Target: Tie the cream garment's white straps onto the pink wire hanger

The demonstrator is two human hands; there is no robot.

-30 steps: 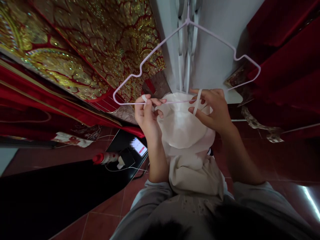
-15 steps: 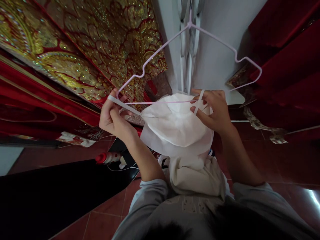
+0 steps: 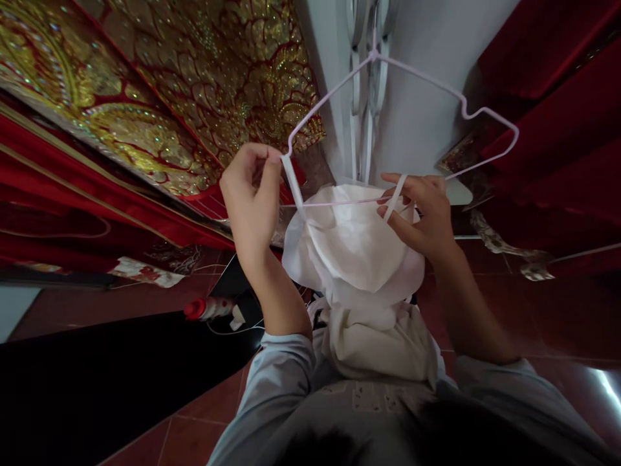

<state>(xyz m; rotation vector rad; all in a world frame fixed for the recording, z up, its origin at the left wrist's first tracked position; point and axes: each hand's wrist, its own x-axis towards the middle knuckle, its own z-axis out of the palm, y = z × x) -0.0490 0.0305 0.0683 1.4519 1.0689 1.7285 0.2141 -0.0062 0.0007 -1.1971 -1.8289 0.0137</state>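
A pale pink wire clothes hanger hangs in front of me. Beneath its lower bar is a thin white garment with narrow straps. My left hand pinches the top of the left white strap against the hanger's left shoulder, close to the notch. The strap runs down from there to the garment. On the other side, my right hand has the other strap stretched between its fingers and thumb, by the lower bar. Its fingertips partly hide the bar there.
Gold-sequinned red garments hang at the left, and dark red cloth hangs at the right. White metal scrollwork stands behind the hanger. A red-capped bottle is beside a black surface at lower left.
My left hand has moved right and up, bringing the left strap from the hanger's outer left end to near its notch. The right hand and hanger have shifted slightly right.
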